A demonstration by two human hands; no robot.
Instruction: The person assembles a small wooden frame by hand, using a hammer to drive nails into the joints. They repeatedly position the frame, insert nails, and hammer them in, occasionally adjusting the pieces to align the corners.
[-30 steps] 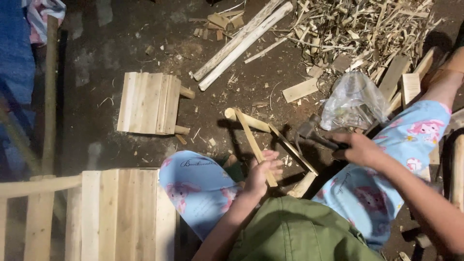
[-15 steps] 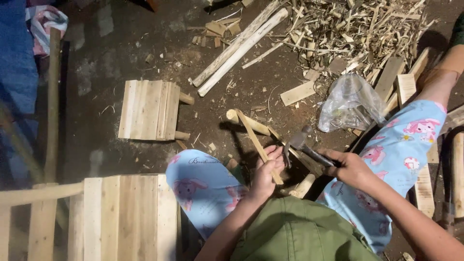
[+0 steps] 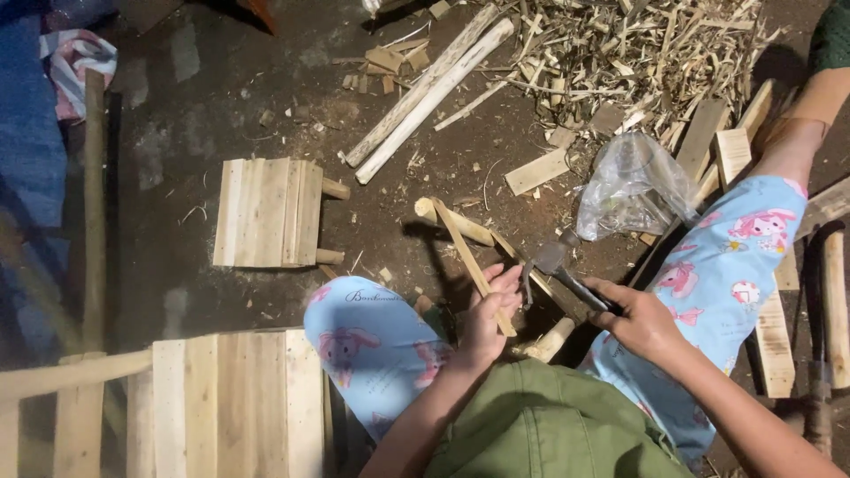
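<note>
You sat on the dark ground with knees spread, and the small frame of round sticks lay between your legs. Your left hand pinched the thin slat that crossed it, fingers closed on the near end. Your right hand was clenched around the handle of a hammer, head just beside the slat and close to your left fingertips. Judged step: nailing the slat to the sticks, with the hammer poised, not striking. The next blow would call for a short, controlled swing and the left fingers kept off the line of the head; I could not tell if a nail was set. Room was tight: your patterned trouser legs hemmed the work on both sides, and a clear plastic bag sat just beyond the hammer. Open ground lay ahead and to the left, toward the small finished stool on its side. Long peeled poles and a heap of wood shavings lay further off; flat offcut boards crowded the right.
</note>
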